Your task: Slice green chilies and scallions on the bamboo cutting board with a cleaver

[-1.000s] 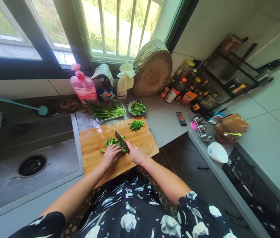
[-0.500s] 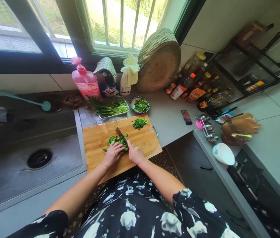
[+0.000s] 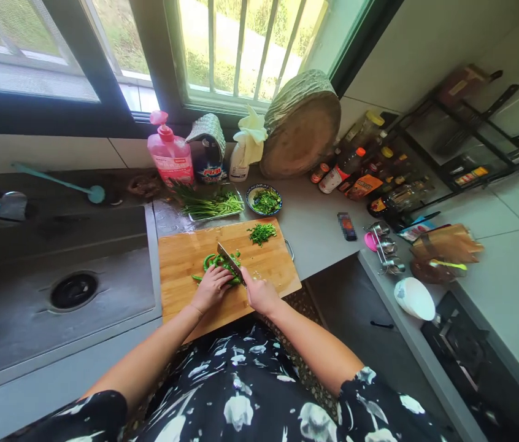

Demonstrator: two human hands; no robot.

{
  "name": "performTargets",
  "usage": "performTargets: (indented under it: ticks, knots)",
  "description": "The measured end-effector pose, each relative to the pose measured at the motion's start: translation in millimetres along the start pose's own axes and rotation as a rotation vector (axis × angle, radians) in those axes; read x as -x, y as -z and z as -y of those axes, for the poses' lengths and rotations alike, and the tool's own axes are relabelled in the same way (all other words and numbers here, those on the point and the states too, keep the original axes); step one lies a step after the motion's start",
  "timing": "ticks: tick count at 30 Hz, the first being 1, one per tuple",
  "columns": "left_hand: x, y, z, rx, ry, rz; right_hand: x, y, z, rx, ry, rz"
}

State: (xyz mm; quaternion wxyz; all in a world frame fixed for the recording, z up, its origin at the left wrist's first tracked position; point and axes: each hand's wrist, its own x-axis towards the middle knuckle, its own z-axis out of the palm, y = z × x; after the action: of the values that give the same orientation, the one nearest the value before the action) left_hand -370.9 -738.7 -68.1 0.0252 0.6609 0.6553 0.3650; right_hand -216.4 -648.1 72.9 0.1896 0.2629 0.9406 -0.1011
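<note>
My right hand (image 3: 262,296) is wrapped round the handle of a kitchen knife (image 3: 229,261), whose blade slants up and left over the cutting board (image 3: 176,252). Under and beside the blade lie green peppers (image 3: 208,261), partly cut into pieces. My left hand (image 3: 212,287) presses them down with bent fingers, just left of the knife; its fingertips are partly hidden. At the board's far right corner sits a small heap of chopped greens (image 3: 262,233).
Behind the board are a tray of long green stalks (image 3: 220,205) and a patterned bowl (image 3: 248,195) of cut greens. A sink (image 3: 121,258) lies left. Along the window stand a pink pump bottle (image 3: 172,162) and a round wooden block (image 3: 303,135). Sauce bottles (image 3: 335,175) stand right.
My right hand and the knife have shifted slightly right, away from the left hand. The whole view has moved a little. My left hand stays on the peppers.
</note>
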Motion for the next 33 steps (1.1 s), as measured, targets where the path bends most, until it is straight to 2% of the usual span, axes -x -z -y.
performTargets:
  ticks: [9,16,20,23,27,30,33]
  knots:
    - [-3.5,5.0,-4.1,-0.008,0.020,0.038,0.2,-1.8,15.3,0.027,-0.043,0.107]
    - [-2.3,4.4,-3.4,0.025,0.046,0.059,-26.8,-26.3,11.3,0.023,-0.007,0.071]
    - [-1.1,4.3,-2.4,0.018,0.041,0.045,-32.5,-38.3,3.8,0.006,-0.021,0.014]
    - [-2.6,5.3,-2.3,0.022,0.028,0.027,-29.8,-30.7,-7.8,-0.017,0.006,0.012]
    - [-5.0,6.3,-2.7,0.034,0.020,0.013,-17.3,-9.5,-18.8,-0.008,0.071,0.044]
    - [-5.3,6.6,-2.7,0.029,0.019,0.005,-9.3,-0.1,-16.1,0.011,0.062,0.090]
    - [-5.2,6.8,-2.2,0.017,0.022,0.025,-10.4,-2.1,-7.6,0.012,0.041,0.104]
